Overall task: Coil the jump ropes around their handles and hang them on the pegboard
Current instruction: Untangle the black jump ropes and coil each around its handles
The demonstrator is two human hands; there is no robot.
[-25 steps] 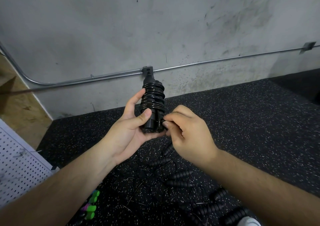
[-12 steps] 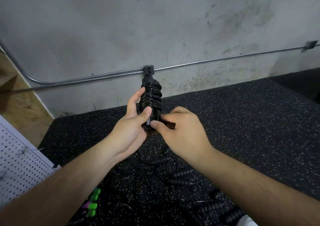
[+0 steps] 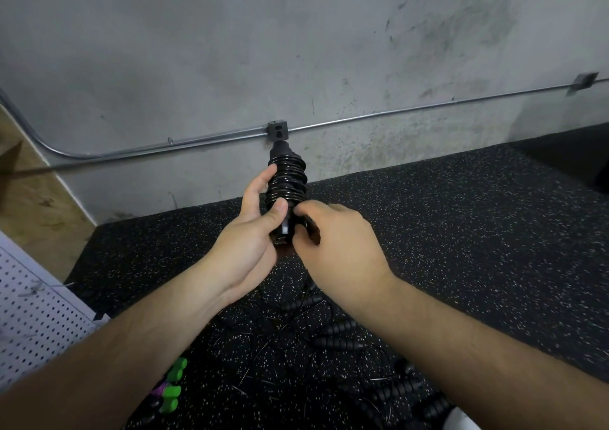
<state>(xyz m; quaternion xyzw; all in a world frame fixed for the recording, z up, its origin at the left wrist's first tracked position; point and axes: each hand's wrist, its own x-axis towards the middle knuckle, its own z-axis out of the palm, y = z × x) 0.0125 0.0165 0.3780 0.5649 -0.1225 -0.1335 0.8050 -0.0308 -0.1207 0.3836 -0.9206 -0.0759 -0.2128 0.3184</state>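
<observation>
Over the speckled rubber floor (image 3: 461,231), held up in front of the grey wall (image 3: 197,67), the black jump rope (image 3: 286,179) stands nearly upright as a tight bundle, its cord wound in close turns round the paired handles. The left hand (image 3: 250,231) grips it from the side, thumb laid across the lowest turns. The right hand (image 3: 336,245) is what has shifted. A second ago it pinched the cord's tail just off to the side of the bundle's lower end; now it has closed right in, fingers curled against that end, its thumb almost meeting the left one. So both hands are together, clamped on the one bundle. I'd judge the winding is as good as finished and the tail is being tucked or locked off, though the exact end of the cord is hidden behind the fingers. Hanging comes next: the pegboard (image 3: 29,314) waits low on the left, well apart from the bundle, and more loose ropes (image 3: 339,334) lie on the floor below.
</observation>
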